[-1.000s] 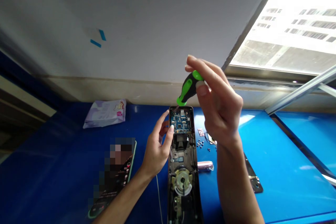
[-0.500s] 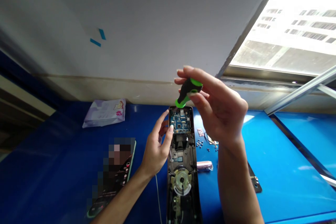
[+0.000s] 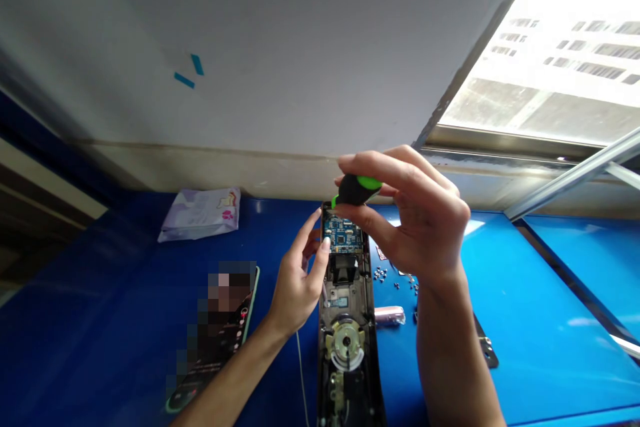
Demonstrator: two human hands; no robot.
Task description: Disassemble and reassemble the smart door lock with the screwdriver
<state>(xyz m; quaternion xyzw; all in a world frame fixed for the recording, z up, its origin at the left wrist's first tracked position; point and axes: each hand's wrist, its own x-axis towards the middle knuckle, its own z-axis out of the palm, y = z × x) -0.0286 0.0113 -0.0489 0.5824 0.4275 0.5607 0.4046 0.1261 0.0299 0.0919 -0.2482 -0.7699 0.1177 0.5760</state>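
Observation:
My right hand [image 3: 413,213] grips a screwdriver [image 3: 354,191] by its black and green handle between thumb and fingers. The handle slants over the top end of a long black electronic device housing [image 3: 345,290]; its shaft and tip are hidden from me. Inside the housing's upper part sits a blue circuit board [image 3: 345,235]. Below the board come a dark square recess and a round metal part [image 3: 347,341]. My left hand [image 3: 300,280] clasps the housing's left edge, thumb beside the board and fingers round the upper side.
Several small screws [image 3: 381,275] lie right of the housing, near a pinkish wrapped cylinder [image 3: 390,315]. A black plate [image 3: 486,343] is partly behind my right forearm. On the blue table's left are a phone [image 3: 220,340] and a purple-white packet [image 3: 201,213]. A wall and window stand behind.
The screwdriver handle has come down and tilted flatter, and my right fingers have shifted round it. My left hand and the housing stay in place.

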